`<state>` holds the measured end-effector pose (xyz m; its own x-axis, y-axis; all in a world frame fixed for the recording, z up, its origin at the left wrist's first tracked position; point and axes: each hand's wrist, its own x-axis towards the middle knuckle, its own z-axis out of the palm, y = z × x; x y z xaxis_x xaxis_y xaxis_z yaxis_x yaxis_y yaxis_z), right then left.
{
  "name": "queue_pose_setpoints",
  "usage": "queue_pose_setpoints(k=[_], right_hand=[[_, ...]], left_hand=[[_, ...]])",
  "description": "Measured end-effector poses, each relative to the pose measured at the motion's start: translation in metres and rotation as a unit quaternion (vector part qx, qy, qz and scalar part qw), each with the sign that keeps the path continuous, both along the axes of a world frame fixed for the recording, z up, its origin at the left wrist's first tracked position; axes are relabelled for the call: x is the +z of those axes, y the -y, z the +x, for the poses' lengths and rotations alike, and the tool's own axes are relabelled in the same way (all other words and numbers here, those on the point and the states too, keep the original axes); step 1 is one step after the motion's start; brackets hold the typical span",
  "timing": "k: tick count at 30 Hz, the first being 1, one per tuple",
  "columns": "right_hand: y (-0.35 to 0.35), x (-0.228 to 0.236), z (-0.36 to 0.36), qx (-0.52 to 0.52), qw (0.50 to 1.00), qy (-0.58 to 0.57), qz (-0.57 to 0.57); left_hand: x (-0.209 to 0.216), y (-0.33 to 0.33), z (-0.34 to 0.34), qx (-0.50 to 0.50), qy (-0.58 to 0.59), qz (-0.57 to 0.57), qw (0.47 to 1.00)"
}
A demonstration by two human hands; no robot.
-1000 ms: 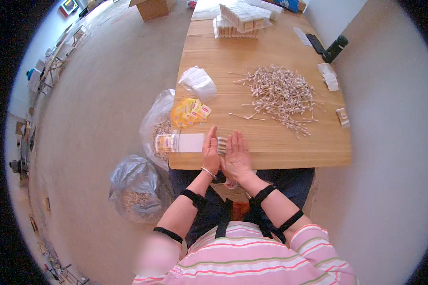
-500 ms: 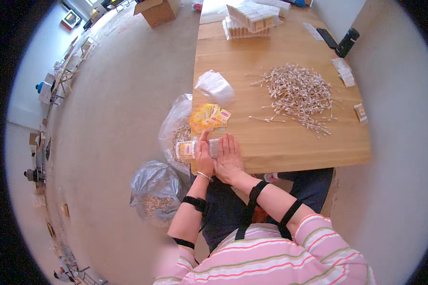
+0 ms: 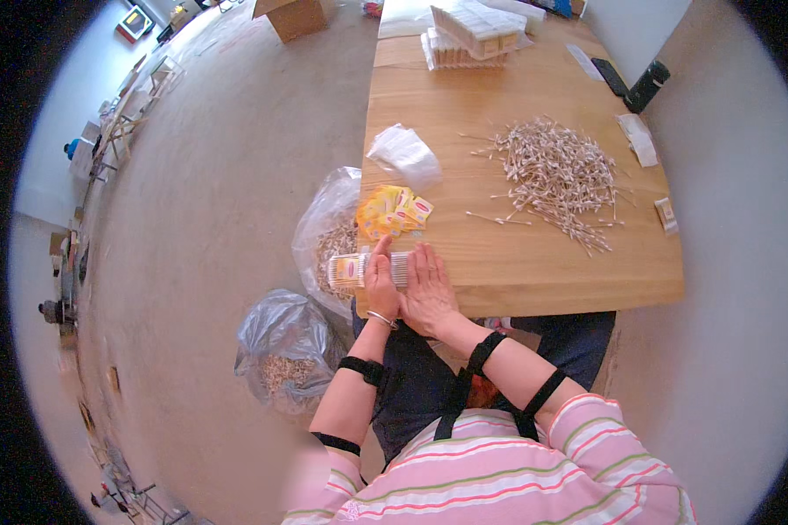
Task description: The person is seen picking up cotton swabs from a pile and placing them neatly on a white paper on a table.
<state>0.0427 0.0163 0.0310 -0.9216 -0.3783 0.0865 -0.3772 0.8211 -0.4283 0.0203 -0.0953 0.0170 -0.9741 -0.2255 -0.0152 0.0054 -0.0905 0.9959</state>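
Note:
A clear pack of cotton swabs with a yellow and white label lies at the near left corner of the wooden table. My left hand is closed across its middle, with some fingers hidden from above. Beside it, my right hand rests flat on the pack's right part, its fingers straight and close together. The two hands nearly touch at the heels. Just beyond them is a fan of yellow and white cards. Farther back lies a stack of clear plastic bags.
Loose cotton swabs form a pile on the right. Filled packs are stacked at the far end, with a black bottle near the wall. Plastic sacks stand on the floor left of the table. A cardboard box stands farther off.
The whole view has shifted slightly, moving the table a little to the right. Both hands stay on the pack, with hardly any movement relative to it.

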Motion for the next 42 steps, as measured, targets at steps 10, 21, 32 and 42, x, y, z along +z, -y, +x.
queue_pose_setpoints(k=[10, 21, 32, 42], right_hand=[[0.009, 0.001, 0.001, -0.033, 0.999, 0.028, 0.032], [0.043, 0.002, -0.001, -0.012, 0.999, 0.031, 0.035], [0.062, 0.004, 0.002, -0.009, 0.999, 0.017, 0.039], [0.067, 0.000, -0.004, -0.013, 0.998, -0.017, -0.066]], left_hand=[[0.016, 0.062, -0.002, 0.076, -0.065, -0.424, 0.900], [-0.038, 0.112, -0.011, 0.020, 0.118, -0.146, 0.982], [-0.034, 0.112, -0.006, 0.023, 0.127, 0.027, 0.991], [-0.025, 0.110, -0.009, 0.012, 0.121, 0.038, 0.992]])
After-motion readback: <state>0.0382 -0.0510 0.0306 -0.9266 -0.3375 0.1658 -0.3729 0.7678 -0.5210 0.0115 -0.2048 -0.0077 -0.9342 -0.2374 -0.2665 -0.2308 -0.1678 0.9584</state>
